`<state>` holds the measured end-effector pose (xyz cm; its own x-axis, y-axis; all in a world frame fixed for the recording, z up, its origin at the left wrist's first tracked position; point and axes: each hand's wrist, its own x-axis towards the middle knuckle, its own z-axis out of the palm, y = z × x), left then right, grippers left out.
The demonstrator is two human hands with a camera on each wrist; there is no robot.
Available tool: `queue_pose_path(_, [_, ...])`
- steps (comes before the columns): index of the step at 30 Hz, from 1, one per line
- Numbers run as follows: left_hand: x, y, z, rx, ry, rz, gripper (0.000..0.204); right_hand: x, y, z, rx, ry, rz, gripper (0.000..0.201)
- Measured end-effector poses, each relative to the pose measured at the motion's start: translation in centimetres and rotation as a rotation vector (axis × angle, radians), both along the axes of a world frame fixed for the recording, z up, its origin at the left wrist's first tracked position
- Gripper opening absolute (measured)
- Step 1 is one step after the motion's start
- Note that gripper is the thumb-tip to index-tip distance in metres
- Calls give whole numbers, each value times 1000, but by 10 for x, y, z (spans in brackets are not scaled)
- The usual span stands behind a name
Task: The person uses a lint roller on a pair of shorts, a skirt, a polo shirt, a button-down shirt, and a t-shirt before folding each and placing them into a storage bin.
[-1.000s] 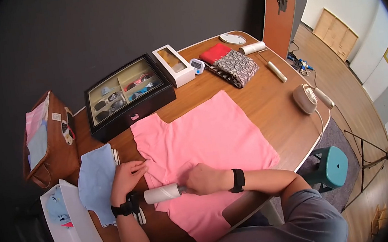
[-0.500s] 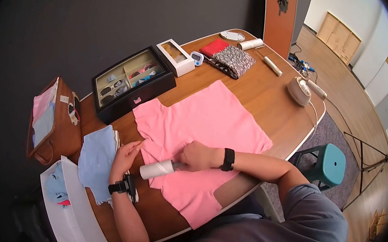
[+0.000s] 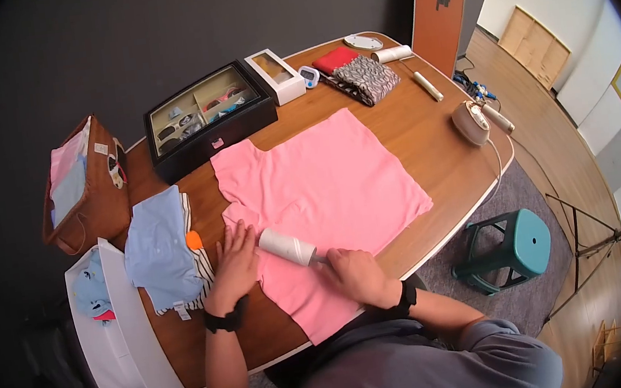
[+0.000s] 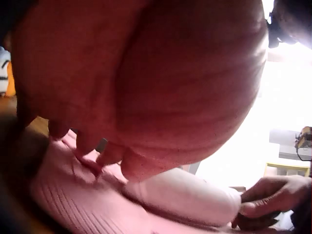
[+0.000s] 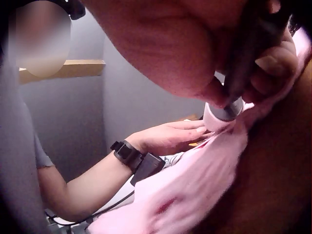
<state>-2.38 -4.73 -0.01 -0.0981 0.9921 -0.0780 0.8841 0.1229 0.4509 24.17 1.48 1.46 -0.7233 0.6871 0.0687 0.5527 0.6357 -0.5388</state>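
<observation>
A pink shirt [image 3: 332,184] lies spread over the table. My right hand [image 3: 362,274] grips the dark handle [image 5: 243,63] of a lint roller [image 3: 288,247], whose white roll rests on the shirt. My left hand [image 3: 233,270] lies with extended fingers on the shirt's left edge, just left of the roll. In the left wrist view, the palm fills the top, with the fingertips on the pink cloth and the roll [image 4: 190,195] close by. Left of that hand lie a light blue garment [image 3: 157,246] and a striped cloth [image 3: 202,264] with an orange piece [image 3: 193,240].
A brown basket [image 3: 99,187] of clothes and a white bin [image 3: 125,345] stand at the left. Behind are a black sunglasses case [image 3: 242,129], a white box [image 3: 291,89] and a timer [image 3: 309,76]. Folded cloths [image 3: 366,80] and a garment steamer [image 3: 471,123] sit rightward. A stool [image 3: 527,242] stands beside the table.
The lint roller has swung so its handle end points toward the table's front edge. My left hand has gone from pinching the shirt's edge to lying on it. The orange piece now shows.
</observation>
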Motion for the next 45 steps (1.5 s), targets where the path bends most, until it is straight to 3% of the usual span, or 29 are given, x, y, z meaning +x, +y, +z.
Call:
queue_pose_path(2, [16, -5, -2, -20, 82, -32, 69, -3, -14, -8, 49, -40, -94, 25])
queue_pose_path(7, [16, -7, -5, -79, 139, -12, 83, -3, -28, -10, 80, -88, -83, 21])
queue_pose_path(9, [13, -6, -7, -132, 143, -9, 87, 9, -26, -16, 169, -196, -187, 19])
queue_pose_path(10, [13, -5, -8, -134, 137, -19, 87, 23, -20, -15, 309, -109, -237, 20])
queue_pose_path(14, [11, -6, -5, -150, 118, -17, 88, 82, 40, -30, 526, -201, -659, 20])
queue_pose_path(15, [11, -5, -5, -155, 115, -17, 90, 96, 53, -22, 503, -290, -756, 24])
queue_pose_path(16, [10, -5, -4, -158, 114, -15, 91, 110, 69, -23, 438, -232, -870, 27])
queue_pose_path(20, [8, -6, -3, -163, 99, -29, 104, 136, 81, -11, 435, -260, -826, 28])
queue_pose_path(22, [9, -6, 4, -175, 81, -40, 126, 112, 52, 3, 425, -209, -754, 22])
queue_pose_path(23, [9, -5, 5, -175, 81, -44, 126, 101, 36, 1, 495, -141, -622, 20])
queue_pose_path(25, [11, -5, 5, -207, 113, -32, 145, 66, -9, 7, 330, -113, -397, 25])
queue_pose_path(28, [13, -4, 11, -243, 115, -34, 153, 26, -63, 20, 31, -157, -114, 35])
queue_pose_path(32, [12, -4, 8, -242, 135, -47, 156, 42, -52, -17, 108, -94, -248, 25])
queue_pose_path(37, [12, -4, 10, -247, 149, -45, 156, 118, 25, -15, 486, -199, -686, 21])
queue_pose_path(39, [12, -4, 10, -246, 148, -45, 156, 140, 49, -8, 435, -305, -884, 33])
queue_pose_path(45, [10, -5, 8, -233, 149, -49, 155, 135, 48, 1, 385, -297, -878, 32])
